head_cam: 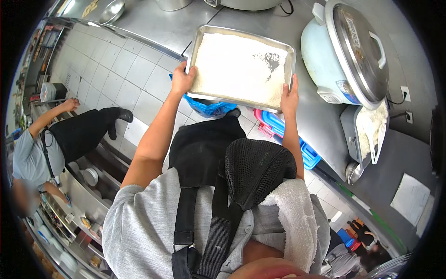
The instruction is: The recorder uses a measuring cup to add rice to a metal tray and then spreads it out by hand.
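A rectangular metal tray [226, 100] spans the space between my hands, its far part over the steel counter and its near edge out past the counter's edge. White rice [233, 66] lies spread across it, with a dark, thinly covered patch towards the right. My left hand [183, 79] grips the tray's left side near the front corner, thumb over the rim. On the opposite side, my right hand [290, 97] holds the right rim near its front corner. Both hands' undersides are hidden, and I cannot tell whether the tray rests on the counter.
A large lidded rice cooker [324, 59] stands right. Beyond it, a container of rice [369, 118] holds white paddles [371, 137]. Below the tray hang or lie a blue plastic bag [207, 108] and blue lids [308, 155]. A co-worker [38, 146] is at left, across the tiled floor [115, 73].
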Motion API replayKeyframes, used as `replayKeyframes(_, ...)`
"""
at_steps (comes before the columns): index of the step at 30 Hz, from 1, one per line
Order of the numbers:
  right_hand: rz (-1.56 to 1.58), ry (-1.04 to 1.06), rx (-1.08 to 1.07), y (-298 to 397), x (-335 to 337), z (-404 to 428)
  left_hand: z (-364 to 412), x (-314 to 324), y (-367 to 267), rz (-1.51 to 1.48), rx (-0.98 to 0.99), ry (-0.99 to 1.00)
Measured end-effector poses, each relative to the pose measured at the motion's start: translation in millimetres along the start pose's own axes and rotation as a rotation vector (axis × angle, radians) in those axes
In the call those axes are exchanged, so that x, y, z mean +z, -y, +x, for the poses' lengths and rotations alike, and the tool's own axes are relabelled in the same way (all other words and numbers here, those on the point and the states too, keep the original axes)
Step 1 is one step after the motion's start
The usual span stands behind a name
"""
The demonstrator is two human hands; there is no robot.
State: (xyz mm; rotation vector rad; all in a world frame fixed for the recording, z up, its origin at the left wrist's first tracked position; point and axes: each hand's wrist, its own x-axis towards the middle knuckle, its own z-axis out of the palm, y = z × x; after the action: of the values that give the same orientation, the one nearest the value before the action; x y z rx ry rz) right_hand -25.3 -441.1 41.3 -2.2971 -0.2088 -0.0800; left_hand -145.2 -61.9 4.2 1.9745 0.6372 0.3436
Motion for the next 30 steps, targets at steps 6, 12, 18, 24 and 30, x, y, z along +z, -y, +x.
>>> replayKeyframes(6, -0.111, -0.044, 0.089, -20, -8, -66, -67, -25, -7, -0.093, -0.071, 0.180)
replayKeyframes(12, 0.103, -0.028, 0.092, 21, 23, -156, -130, -123, 25, -0.081, -0.091, 0.152)
replayKeyframes(18, 0.061, 0.157, 0.061, 85, 90, -198, -177, -260, 44, -0.296, -0.225, 0.122)
replayKeyframes(24, 0.124, 0.163, -0.044, 124, 76, -191, -222, -268, 26, -0.190, -0.154, -0.048)
replayKeyframes(30, 0.097, 0.302, -0.185, 180, 85, -194, -264, -299, 37, -0.360, -0.262, -0.176)
